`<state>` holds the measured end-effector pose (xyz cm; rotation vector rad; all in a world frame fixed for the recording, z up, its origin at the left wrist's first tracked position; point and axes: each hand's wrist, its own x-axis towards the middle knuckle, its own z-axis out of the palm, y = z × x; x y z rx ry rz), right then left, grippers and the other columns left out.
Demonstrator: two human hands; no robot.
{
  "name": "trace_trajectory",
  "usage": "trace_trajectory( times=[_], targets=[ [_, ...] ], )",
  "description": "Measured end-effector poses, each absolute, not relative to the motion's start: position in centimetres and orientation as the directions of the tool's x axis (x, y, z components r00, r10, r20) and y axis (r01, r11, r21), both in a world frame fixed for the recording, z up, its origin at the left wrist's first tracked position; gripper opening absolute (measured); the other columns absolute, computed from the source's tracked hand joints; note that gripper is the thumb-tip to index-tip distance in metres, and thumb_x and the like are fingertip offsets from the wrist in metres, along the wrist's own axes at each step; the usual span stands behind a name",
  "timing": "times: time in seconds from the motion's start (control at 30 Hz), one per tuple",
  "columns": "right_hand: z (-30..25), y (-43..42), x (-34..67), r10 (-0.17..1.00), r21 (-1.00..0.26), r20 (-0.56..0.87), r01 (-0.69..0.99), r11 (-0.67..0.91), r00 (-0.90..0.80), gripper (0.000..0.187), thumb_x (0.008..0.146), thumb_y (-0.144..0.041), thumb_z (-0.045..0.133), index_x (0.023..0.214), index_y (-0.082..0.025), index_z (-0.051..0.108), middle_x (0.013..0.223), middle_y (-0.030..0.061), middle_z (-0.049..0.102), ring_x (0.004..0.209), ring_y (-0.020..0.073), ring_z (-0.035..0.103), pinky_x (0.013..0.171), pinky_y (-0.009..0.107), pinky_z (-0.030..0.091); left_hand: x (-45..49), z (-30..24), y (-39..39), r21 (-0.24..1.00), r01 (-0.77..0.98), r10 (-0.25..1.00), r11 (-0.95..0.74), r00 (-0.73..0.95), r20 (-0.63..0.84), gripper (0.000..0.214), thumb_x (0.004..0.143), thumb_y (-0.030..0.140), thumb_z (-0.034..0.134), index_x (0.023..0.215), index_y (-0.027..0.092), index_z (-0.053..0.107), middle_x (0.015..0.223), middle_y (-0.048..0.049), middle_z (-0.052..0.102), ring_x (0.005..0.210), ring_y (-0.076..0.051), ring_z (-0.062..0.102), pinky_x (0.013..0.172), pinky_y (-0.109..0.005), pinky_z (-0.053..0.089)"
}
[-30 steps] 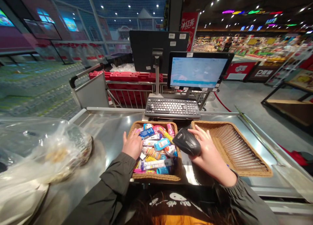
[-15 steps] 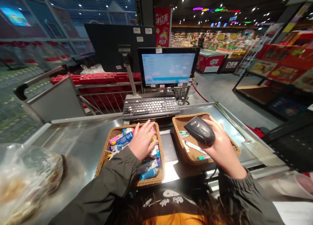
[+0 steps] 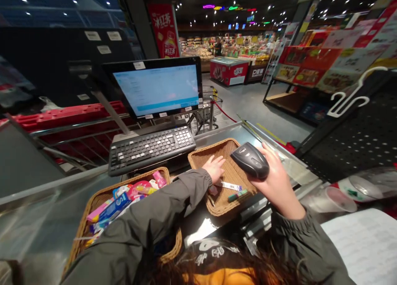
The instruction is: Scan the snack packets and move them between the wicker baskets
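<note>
My right hand is wrapped round a black barcode scanner, held above the right side of a wicker basket. Inside that basket is my left hand, fingers stretched out over its woven bottom and apparently holding nothing. Just below those fingers lie a slim white packet and a green tube-like item. A second wicker basket on the left is heaped with small colourful packets, among them a blue pack. My left forearm crosses over it and hides part of its contents.
Behind the baskets stand a black keyboard and a lit monitor on the metal counter. To the right are clear plastic cups, white paper and a white hanger.
My left hand has moved from the left basket across to the right one. The view has turned rightward. My right hand still holds the scanner.
</note>
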<state>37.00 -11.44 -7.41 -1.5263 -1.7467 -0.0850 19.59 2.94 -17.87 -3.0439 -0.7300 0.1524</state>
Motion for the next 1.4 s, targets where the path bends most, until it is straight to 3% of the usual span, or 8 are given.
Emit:
trace_trajectory(
  times=[0.23, 0.43, 0.67, 0.83, 1.0, 1.13, 1.27, 1.4],
  targets=[
    [-8.3, -10.1, 39.3, 0.822, -0.45, 0.566, 0.861, 0.238, 0.069, 0.042, 0.074, -0.025, 0.063, 0.115, -0.019, 0.057, 0.129, 0.016, 0.058, 0.14, 0.0415, 0.037, 0.113, 0.069, 0.024, 25.8, -24.8, 4.8, 0.015, 0.429, 0.414, -0.903, 0.88, -0.23, 0.027, 0.086, 0.028, 0.06, 0.107, 0.018, 0.075, 0.151, -0.0119, 0.046, 0.144, -0.031, 0.032, 0.12, -0.058, 0.014],
    [-9.1, -8.9, 40.5, 0.849, -0.501, 0.518, 0.842, 0.199, 0.107, 0.049, 0.073, -0.025, 0.065, 0.121, -0.019, 0.055, 0.132, 0.0155, 0.057, 0.142, 0.0398, 0.034, 0.115, 0.068, 0.021, 27.0, -29.1, 3.9, 0.028, 0.484, 0.467, -0.874, 0.855, -0.226, 0.047, 0.09, 0.012, 0.043, 0.133, 0.015, 0.061, 0.146, -0.0143, 0.051, 0.141, -0.029, 0.038, 0.121, -0.058, 0.013],
    [-10.1, -7.4, 41.5, 0.87, -0.526, 0.474, 0.837, 0.154, 0.137, 0.039, 0.073, -0.023, 0.065, 0.112, -0.02, 0.061, 0.132, 0.0145, 0.057, 0.143, 0.0388, 0.033, 0.116, 0.067, 0.019, 27.9, -30.8, 2.4, 0.077, 0.508, 0.484, -0.858, 0.849, -0.209, 0.047, 0.089, 0.012, 0.044, 0.133, 0.011, 0.061, 0.14, -0.0176, 0.057, 0.134, -0.029, 0.046, 0.122, -0.055, 0.012],
    [-10.8, -6.9, 41.8, 0.879, -0.539, 0.453, 0.831, 0.136, 0.15, 0.037, 0.074, -0.027, 0.066, 0.11, -0.02, 0.062, 0.132, 0.0144, 0.057, 0.143, 0.039, 0.032, 0.116, 0.069, 0.017, 28.0, -30.3, 2.7, 0.119, 0.573, 0.537, -0.811, 0.81, -0.235, 0.04, 0.088, 0.011, 0.047, 0.123, 0.015, 0.068, 0.119, -0.0176, 0.068, 0.121, -0.03, 0.056, 0.118, -0.061, 0.014],
    [-11.1, -7.1, 41.8, 0.878, -0.556, 0.454, 0.819, 0.143, 0.155, 0.037, 0.074, -0.028, 0.066, 0.109, -0.019, 0.062, 0.132, 0.0147, 0.057, 0.142, 0.0392, 0.034, 0.115, 0.067, 0.021, 28.0, -27.7, 4.7, 0.161, 0.663, 0.609, -0.731, 0.741, -0.281, 0.022, 0.087, 0.015, 0.054, 0.094, 0.016, 0.075, 0.097, -0.0134, 0.073, 0.103, -0.027, 0.064, 0.112, -0.06, 0.028],
    [-11.0, -7.5, 42.1, 0.861, -0.543, 0.478, 0.829, 0.134, 0.174, 0.042, 0.075, -0.028, 0.064, 0.116, -0.02, 0.059, 0.133, 0.0139, 0.057, 0.142, 0.039, 0.034, 0.115, 0.068, 0.021, 27.7, -22.3, 7.3, 0.212, 0.689, 0.648, -0.693, 0.724, -0.237, 0.009, 0.077, 0.025, 0.069, 0.081, 0.019, 0.075, 0.105, -0.0097, 0.073, 0.109, -0.028, 0.063, 0.111, -0.057, 0.033],
    [-10.8, -7.8, 42.3, 0.817, -0.511, 0.55, 0.844, 0.164, 0.174, 0.048, 0.075, -0.029, 0.066, 0.121, -0.02, 0.055, 0.135, 0.0155, 0.056, 0.142, 0.0404, 0.035, 0.113, 0.07, 0.025, 25.1, -14.9, 9.4, 0.238, 0.724, 0.733, -0.648, 0.677, -0.064, 0.016, 0.085, 0.032, 0.061, 0.09, 0.024, 0.074, 0.141, -0.004, 0.056, 0.134, -0.028, 0.046, 0.113, -0.061, 0.031],
    [-9.8, -7.7, 41.6, 0.74, -0.44, 0.66, 0.864, 0.244, 0.128, 0.049, 0.075, -0.027, 0.064, 0.122, -0.02, 0.053, 0.133, 0.0169, 0.055, 0.141, 0.0413, 0.035, 0.112, 0.069, 0.027, 20.5, -8.0, 9.3, 0.141, 0.759, 0.756, -0.635, 0.575, 0.313, 0.015, 0.084, 0.027, 0.063, 0.074, 0.022, 0.073, 0.142, -0.0042, 0.056, 0.144, -0.032, 0.033, 0.116, -0.068, 0.015]
  ],
)
